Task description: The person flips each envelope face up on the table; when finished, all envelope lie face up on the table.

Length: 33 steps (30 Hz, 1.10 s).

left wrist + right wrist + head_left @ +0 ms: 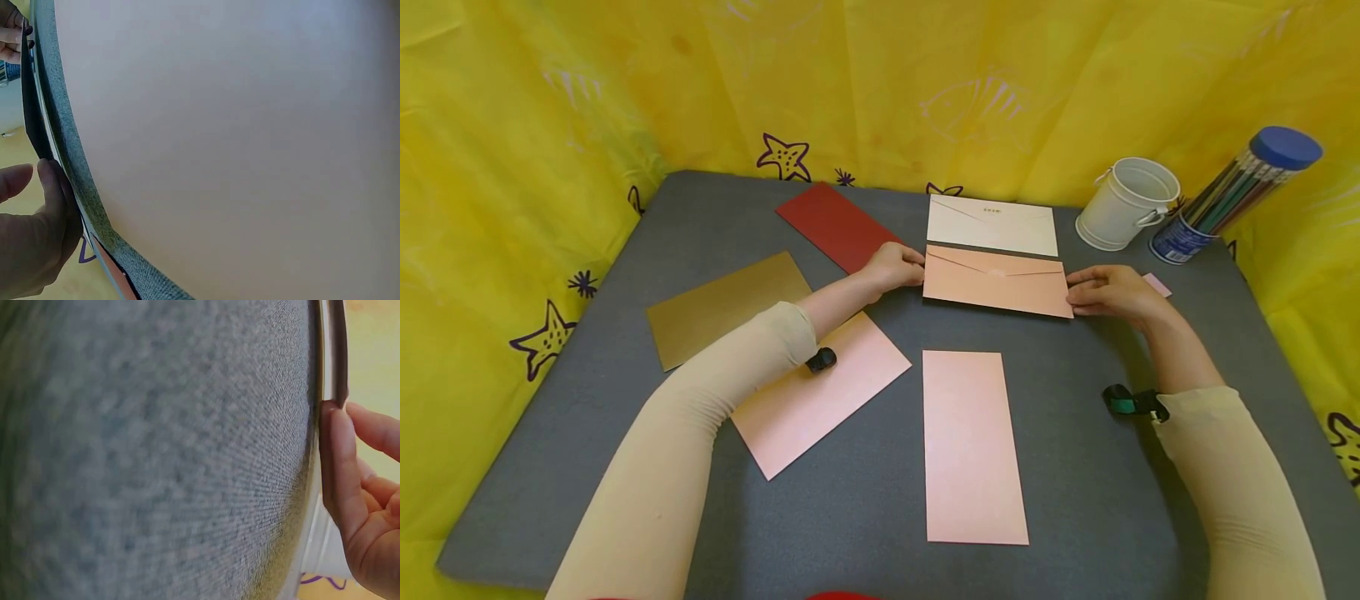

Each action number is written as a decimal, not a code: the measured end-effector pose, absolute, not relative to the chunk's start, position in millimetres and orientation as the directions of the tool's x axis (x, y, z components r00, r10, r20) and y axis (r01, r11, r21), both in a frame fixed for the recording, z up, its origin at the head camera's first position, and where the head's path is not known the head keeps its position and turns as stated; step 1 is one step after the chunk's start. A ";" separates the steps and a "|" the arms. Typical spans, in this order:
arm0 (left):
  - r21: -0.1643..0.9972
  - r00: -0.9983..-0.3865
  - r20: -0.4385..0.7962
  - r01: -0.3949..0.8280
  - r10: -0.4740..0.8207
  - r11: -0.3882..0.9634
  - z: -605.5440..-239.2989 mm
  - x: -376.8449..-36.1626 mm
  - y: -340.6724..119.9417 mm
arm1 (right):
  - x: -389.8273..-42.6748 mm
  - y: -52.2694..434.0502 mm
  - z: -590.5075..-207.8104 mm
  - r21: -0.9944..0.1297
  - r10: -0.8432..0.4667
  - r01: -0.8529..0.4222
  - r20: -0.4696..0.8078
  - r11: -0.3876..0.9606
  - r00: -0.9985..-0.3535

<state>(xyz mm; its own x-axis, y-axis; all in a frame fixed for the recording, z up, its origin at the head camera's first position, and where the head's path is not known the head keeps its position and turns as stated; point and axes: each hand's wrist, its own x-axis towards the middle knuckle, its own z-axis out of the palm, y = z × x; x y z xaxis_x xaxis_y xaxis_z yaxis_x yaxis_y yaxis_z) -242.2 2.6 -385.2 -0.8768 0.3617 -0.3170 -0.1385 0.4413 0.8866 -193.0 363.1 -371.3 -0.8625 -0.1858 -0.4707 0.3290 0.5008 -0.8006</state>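
Where the grey mat [850,500] meets the yellow cloth [512,167], a gold envelope [726,307] lies leftmost, with a dark red envelope [835,225] beyond it. The left hand [893,267] pinches the left end of a peach envelope [996,282] lying flap-up at the mat's middle, just before a cream envelope [991,225]. The right hand [1112,293] pinches its right end. Nearer the person lie two pink envelopes [820,392] [973,446]. A white bucket [1127,204] and a pencil tube [1240,192] stand at far right.
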 end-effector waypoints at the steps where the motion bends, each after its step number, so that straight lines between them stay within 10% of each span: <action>1: 0.886 -0.875 -0.319 -0.139 0.364 0.442 -385.3 -242.5 2.5 | -193.1 362.5 -371.3 -0.799 -0.185 0.328 -0.472 0.504 -0.862; 33: 0.878 -0.840 -0.382 -0.199 0.385 0.436 -379.7 -241.8 1.7 | -193.9 361.9 -371.0 -0.792 -0.201 0.353 -0.502 0.498 -0.841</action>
<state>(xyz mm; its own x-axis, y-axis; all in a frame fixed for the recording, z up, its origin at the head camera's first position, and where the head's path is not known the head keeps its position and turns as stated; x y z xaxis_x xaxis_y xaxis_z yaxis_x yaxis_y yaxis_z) -241.8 1.7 -379.7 -0.8404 0.3849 -0.3815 -0.1986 0.4362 0.8777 -193.9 361.9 -371.0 -0.8412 -0.2014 -0.5019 0.3534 0.4978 -0.7920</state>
